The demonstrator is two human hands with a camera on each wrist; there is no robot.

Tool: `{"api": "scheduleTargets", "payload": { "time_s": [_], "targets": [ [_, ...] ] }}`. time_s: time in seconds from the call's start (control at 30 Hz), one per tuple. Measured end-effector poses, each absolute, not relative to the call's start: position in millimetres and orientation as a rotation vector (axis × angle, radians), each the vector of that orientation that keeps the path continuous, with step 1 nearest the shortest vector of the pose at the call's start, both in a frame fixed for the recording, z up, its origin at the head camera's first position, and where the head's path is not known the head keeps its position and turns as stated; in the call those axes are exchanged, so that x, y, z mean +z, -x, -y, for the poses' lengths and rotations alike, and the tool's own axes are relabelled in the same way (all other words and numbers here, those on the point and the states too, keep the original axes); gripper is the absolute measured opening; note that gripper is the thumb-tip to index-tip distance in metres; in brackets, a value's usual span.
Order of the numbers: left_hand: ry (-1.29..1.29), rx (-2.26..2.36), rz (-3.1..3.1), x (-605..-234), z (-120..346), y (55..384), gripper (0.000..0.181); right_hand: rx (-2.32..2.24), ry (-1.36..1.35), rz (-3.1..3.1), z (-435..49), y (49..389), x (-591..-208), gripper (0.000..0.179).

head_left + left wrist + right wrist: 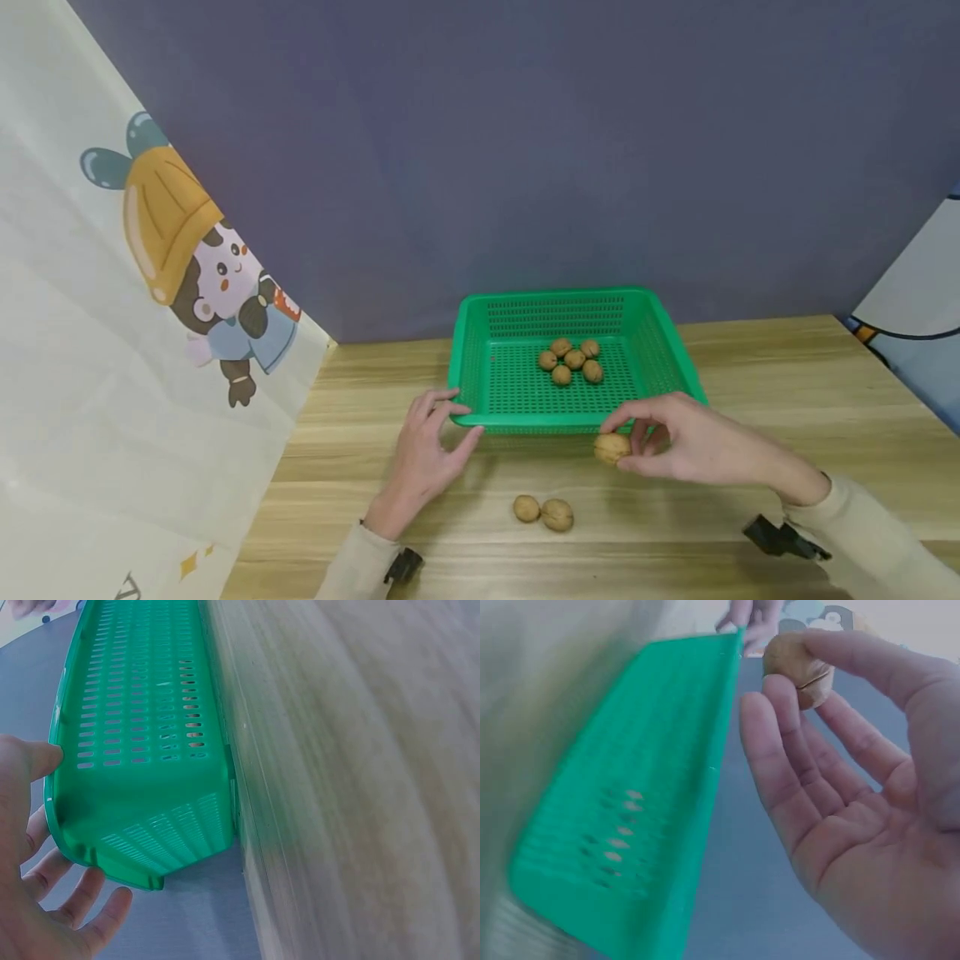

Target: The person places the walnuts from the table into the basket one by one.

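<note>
My right hand [678, 437] pinches a walnut [612, 448] between thumb and fingertips, close to the near right rim of a green plastic basket [525, 421]. In the right wrist view the walnut [799, 667] shows a dark seam, and the basket's wall [630, 787] stands beside the hand. My left hand [427, 450] rests loosely at the basket's near left corner, its fingers spread about the rim. The left wrist view shows the thumb [46, 759] at the rim. Several walnuts [574, 359] lie clustered on the basket floor. Two walnuts [557, 515] lie side by side on the table.
The wooden table [360, 408] carries the basket near its back edge, where a dark grey backdrop [510, 150] rises. At the left stands a white sheet printed with a cartoon figure [232, 275]. Another printed sheet [922, 292] borders the right side.
</note>
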State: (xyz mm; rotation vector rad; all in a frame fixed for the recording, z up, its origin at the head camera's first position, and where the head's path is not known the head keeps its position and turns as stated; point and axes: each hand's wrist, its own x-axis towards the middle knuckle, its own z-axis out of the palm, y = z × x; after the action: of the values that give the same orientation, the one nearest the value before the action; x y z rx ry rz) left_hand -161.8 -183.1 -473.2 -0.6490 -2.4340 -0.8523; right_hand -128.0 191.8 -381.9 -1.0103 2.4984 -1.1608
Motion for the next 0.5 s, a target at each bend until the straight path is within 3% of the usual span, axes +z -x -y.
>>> {"api": "scheduleTargets", "payload": {
  "time_s": [0.23,0.5],
  "targets": [
    [0.648,-0.862,2.459,-471,184,161,0.027,-1.05,0.951,-2.589,-188,176,-340,0.034],
    [0.642,-0.859,2.479,-471,184,161,0.026,-0.971,0.87,-2.667,-177,242,-322,0.041]
  ]
}}
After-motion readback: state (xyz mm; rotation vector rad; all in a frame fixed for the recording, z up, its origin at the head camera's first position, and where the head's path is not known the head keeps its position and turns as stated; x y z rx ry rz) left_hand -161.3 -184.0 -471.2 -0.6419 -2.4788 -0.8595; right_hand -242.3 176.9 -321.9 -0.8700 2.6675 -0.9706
